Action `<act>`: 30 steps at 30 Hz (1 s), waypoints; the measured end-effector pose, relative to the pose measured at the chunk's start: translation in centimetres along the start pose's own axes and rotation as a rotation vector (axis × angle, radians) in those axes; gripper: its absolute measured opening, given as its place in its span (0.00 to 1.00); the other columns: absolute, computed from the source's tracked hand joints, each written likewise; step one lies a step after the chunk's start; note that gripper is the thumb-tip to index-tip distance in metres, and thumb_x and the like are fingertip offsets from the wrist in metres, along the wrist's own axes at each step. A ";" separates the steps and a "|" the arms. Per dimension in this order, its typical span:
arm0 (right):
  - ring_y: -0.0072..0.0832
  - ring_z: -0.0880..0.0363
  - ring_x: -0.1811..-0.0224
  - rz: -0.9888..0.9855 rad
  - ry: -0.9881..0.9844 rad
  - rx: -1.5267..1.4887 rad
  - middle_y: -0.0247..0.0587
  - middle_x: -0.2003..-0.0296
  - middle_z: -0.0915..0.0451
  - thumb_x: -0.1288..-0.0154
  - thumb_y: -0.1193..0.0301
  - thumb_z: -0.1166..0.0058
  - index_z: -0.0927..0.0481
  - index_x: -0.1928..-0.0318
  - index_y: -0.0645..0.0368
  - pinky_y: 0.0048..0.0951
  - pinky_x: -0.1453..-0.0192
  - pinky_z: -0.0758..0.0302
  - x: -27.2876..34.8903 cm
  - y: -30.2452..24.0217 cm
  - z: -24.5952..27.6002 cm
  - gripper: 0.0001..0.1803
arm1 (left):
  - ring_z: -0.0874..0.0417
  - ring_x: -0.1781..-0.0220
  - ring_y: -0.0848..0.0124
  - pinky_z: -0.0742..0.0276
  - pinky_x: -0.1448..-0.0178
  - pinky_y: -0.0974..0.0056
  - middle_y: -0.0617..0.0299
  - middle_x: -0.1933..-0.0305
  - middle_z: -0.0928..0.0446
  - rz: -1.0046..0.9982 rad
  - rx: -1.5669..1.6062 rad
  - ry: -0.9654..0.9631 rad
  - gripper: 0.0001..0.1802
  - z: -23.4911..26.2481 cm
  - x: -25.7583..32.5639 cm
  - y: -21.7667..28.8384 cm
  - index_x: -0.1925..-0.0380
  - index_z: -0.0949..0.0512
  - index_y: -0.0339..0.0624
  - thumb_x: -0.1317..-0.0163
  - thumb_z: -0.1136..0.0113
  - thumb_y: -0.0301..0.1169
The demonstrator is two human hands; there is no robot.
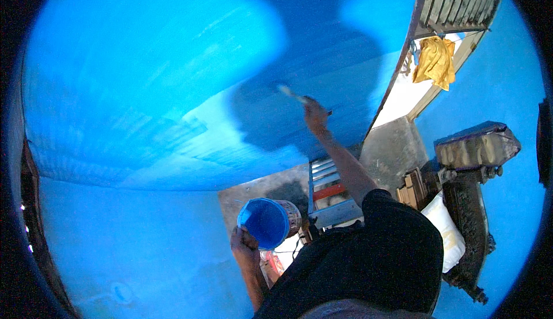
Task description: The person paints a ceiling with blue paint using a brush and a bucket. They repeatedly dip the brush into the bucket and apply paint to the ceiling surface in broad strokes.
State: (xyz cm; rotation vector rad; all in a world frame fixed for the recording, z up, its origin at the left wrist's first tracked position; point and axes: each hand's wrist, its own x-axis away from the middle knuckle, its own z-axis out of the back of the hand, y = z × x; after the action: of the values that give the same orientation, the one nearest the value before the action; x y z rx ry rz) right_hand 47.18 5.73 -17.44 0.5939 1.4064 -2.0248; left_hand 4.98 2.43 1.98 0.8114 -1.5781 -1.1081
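My right hand (315, 116) is closed round the handle of a paintbrush (292, 94), stretched out toward a blue wall (132, 82). The pale brush tip is at or close to the wall; I cannot tell whether it touches. A dark shadow falls over this part of the wall, and lighter, streaky patches show below and left of the brush. Lower down, my left hand (246, 244) grips the rim of a paint bucket (293, 218). The bucket is tilted with its mouth toward the left, and its inside is coated in blue paint.
A blue-framed slatted thing (327, 179) stands below my right arm. Rightward, a yellow cloth (435, 62) hangs in a bright opening beneath wooden louvres (458, 2). Dark carved furniture (469, 221), a white pillow (443, 232) and a plastic-wrapped box (478, 146) are at the right.
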 end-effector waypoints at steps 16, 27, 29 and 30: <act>0.23 0.20 0.74 -0.459 -0.330 -0.430 0.43 0.69 0.19 0.39 0.77 0.49 0.24 0.56 0.67 0.23 0.69 0.23 -4.2 -9.4 28.0 0.11 | 0.44 0.85 0.82 0.50 0.82 0.74 0.74 0.84 0.42 0.046 0.038 -0.090 0.08 -3.9 -0.6 3.9 0.69 0.27 0.40 0.36 0.53 0.31; 0.26 0.21 0.76 0.354 -0.968 -0.179 0.41 0.72 0.20 0.48 0.79 0.42 0.21 0.62 0.61 0.25 0.71 0.26 -5.1 -24.2 27.0 0.10 | 0.49 0.85 0.84 0.57 0.82 0.74 0.76 0.83 0.44 -0.003 -0.167 -0.505 0.11 -6.0 -0.3 8.8 0.67 0.25 0.38 0.35 0.54 0.33; 0.36 0.20 0.74 0.453 -1.020 -0.183 0.44 0.73 0.20 0.49 0.75 0.43 0.22 0.65 0.61 0.33 0.70 0.25 -3.9 -24.8 25.1 0.08 | 0.49 0.85 0.84 0.57 0.82 0.74 0.76 0.83 0.43 0.061 -0.093 -0.539 0.11 -6.7 0.0 9.3 0.66 0.24 0.38 0.35 0.53 0.33; 0.39 0.20 0.74 0.495 -1.071 -0.116 0.45 0.73 0.20 0.49 0.74 0.43 0.22 0.66 0.60 0.35 0.70 0.25 -3.3 -25.4 24.2 0.08 | 0.49 0.85 0.84 0.57 0.82 0.74 0.76 0.83 0.43 0.097 -0.057 -0.563 0.11 -7.0 0.1 9.5 0.65 0.24 0.38 0.35 0.53 0.33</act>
State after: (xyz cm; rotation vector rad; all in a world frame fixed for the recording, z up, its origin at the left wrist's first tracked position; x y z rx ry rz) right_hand 31.37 -9.65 10.08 -0.2047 0.6186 -1.4373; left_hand 11.93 3.87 11.40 0.3904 -2.0086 -1.3786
